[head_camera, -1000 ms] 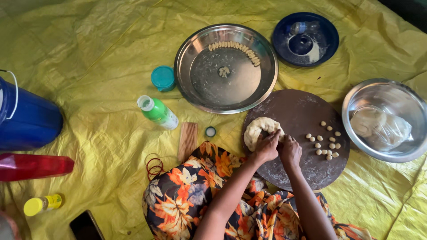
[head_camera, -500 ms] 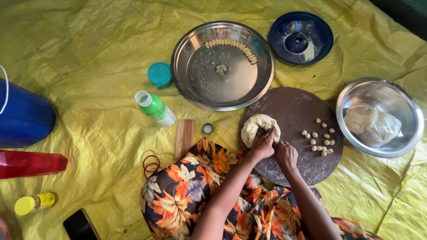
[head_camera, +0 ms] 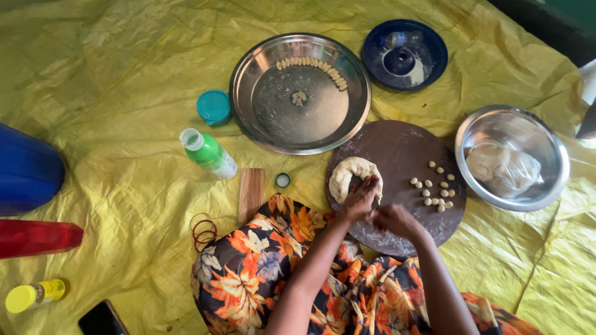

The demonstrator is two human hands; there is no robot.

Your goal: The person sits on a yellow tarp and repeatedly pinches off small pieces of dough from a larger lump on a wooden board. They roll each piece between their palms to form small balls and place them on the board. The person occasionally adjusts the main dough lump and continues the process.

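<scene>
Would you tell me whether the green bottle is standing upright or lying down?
Lying down: the green bottle rests on its side on the yellow sheet.

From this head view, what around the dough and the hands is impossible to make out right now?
- Right hand: its fingertips are curled under, so whether it holds a pinch of dough is hidden.
- Dough lump: its near edge is covered by the left hand.
- Contents of the clear bag in the steel bowl: blurred by glare.
- Blue container: cut off by the left edge.
</scene>
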